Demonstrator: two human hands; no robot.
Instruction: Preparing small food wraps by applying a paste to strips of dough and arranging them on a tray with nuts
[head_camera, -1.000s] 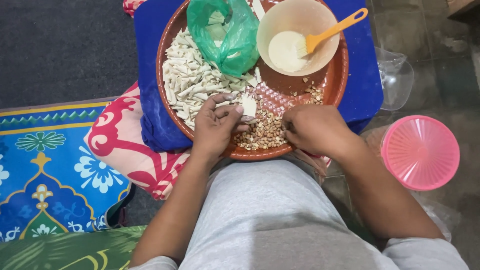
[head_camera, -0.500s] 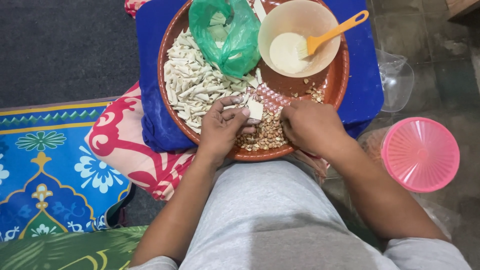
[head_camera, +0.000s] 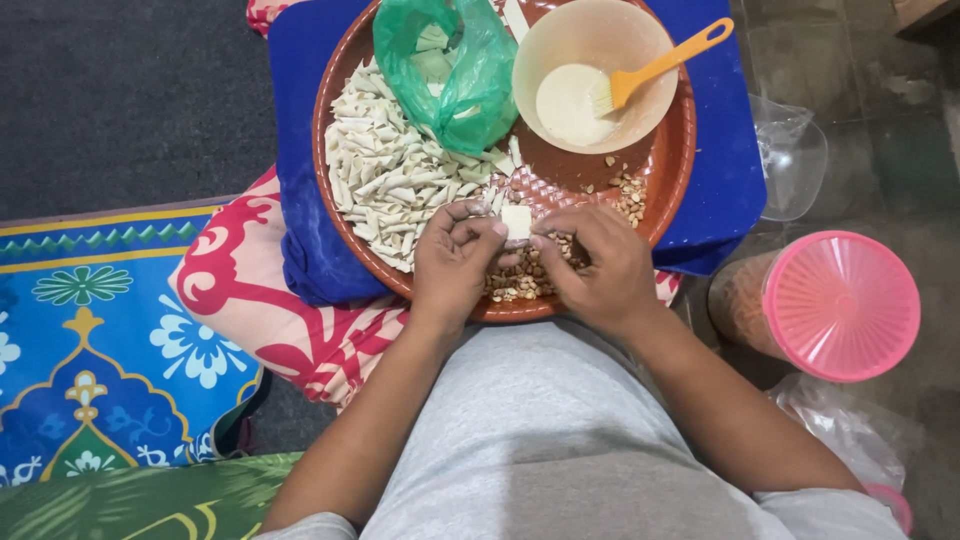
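1. A round brown tray (head_camera: 672, 190) carried rolled white pieces (head_camera: 385, 185) at left, a green bag (head_camera: 455, 70) and a bowl (head_camera: 590, 70) far, peanuts (head_camera: 520, 280) near.
2. The left hand (head_camera: 455, 265) and right hand (head_camera: 595, 265) met, fingertips pinching a small white wrapper square (head_camera: 516, 221) lying flat above the peanuts; it showed no long axis.
3. A pink-lidded container (head_camera: 840, 305) stood right.

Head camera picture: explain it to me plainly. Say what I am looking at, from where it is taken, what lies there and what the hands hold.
The view comes from a camera on a person's head, looking down over their lap. No machine here: just two bare hands. The left hand and right hand together pinch a small white dough square over a round brown tray. On the tray lie a pile of folded white pastry pieces, a heap of peanuts, a green plastic bag and a beige bowl of pale paste with an orange brush. The tray rests on a blue cushion. To the right stands a container with a pink lid.
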